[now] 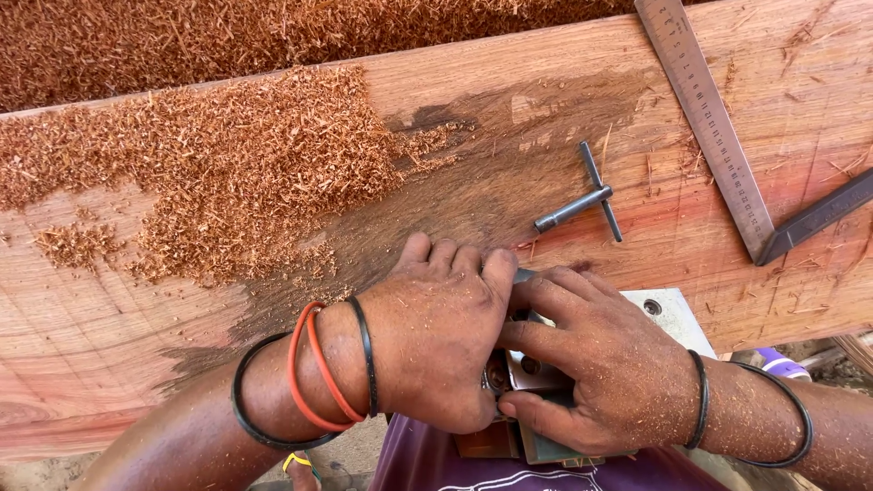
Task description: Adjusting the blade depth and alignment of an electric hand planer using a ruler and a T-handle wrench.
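Note:
My left hand (pixel 435 341) and my right hand (pixel 596 364) are closed together around a small metal tool (pixel 536 373), likely a hand planer's blade assembly, at the near edge of a wide reddish wooden plank (pixel 546 118). A pale metal plate (pixel 673 314) of the tool sticks out behind my right hand. Both hands are dusted with sawdust. Black and orange bands ring my left wrist, black ones my right. Most of the tool is hidden by my fingers.
A small T-shaped metal key (pixel 582 200) lies on the plank just beyond my hands. A steel try square (pixel 718 127) with a dark handle (pixel 818 214) rests at the right. Wood shavings (pixel 227 164) cover the plank's left part and the ground beyond.

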